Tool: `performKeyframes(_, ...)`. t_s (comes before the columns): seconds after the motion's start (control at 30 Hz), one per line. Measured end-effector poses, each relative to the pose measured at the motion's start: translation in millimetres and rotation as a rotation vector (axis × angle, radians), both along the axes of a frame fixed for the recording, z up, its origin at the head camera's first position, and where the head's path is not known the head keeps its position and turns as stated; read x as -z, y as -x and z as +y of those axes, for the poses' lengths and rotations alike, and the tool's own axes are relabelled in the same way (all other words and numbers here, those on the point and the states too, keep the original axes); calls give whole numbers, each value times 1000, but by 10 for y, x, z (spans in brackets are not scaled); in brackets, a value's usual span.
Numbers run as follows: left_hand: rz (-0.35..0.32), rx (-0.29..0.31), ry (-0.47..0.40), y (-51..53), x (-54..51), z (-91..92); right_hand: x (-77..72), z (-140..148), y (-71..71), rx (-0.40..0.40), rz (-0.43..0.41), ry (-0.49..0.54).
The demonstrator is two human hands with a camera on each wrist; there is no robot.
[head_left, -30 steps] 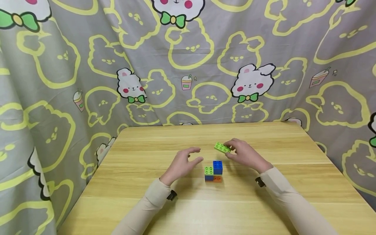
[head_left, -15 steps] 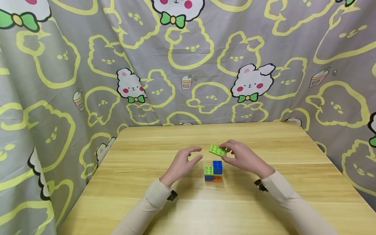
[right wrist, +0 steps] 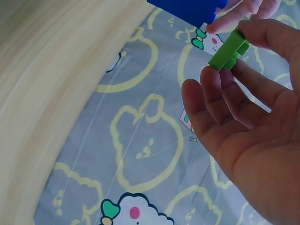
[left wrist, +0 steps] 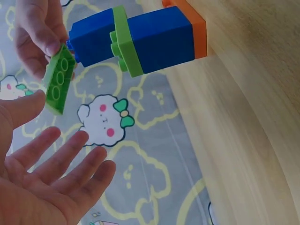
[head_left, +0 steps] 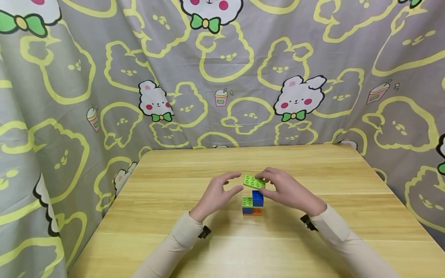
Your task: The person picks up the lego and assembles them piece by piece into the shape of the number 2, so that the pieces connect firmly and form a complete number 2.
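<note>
A flat light-green eight-stud toy building brick [head_left: 254, 182] is pinched at its right end between the thumb and fingers of my right hand [head_left: 290, 189]. It hovers just above and behind a small stack. That stack has an orange plate [left wrist: 200, 33] at the bottom, a blue brick [left wrist: 161, 40], a green plate [left wrist: 126, 42] and an upper blue brick [head_left: 257, 198] set off to the right. My left hand [head_left: 215, 194] is at the held brick's left end, thumb and fingers spread. Its thumb lies very near the brick in the left wrist view; contact is unclear.
The stack stands on a wood-grain table [head_left: 167, 231]. A grey curtain [head_left: 208, 127] with bear and rabbit drawings hangs behind the table and along its sides. A small black wrist camera [head_left: 204, 231] sits under the left sleeve cuff.
My right hand has carried the green brick leftward and slightly toward the person, from behind the stack to above it. My left hand has shifted slightly right. The stack has stayed put.
</note>
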State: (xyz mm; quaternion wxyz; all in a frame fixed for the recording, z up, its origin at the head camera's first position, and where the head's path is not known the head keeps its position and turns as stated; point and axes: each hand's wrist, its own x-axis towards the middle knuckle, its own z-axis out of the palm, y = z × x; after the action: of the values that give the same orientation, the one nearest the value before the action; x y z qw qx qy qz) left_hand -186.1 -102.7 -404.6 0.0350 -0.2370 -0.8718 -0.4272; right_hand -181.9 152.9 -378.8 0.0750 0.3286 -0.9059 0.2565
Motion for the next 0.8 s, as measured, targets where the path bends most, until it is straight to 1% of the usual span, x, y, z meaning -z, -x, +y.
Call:
performKeyframes(0.23,-22,36,-2,-11,4,6,-21,-19,-52,-12,-18,-20)
performKeyframes(0.43,-43,73,-5,-23,10,5,15,-21,-59,-23,-20,-38)
performKeyframes(0.6,-63,88,-6,-30,7,9,36,-26,-76,-25,-36,-39)
performKeyframes(0.8,-57,94,53,-31,4,2,66,-28,-91,-29,-41,-23)
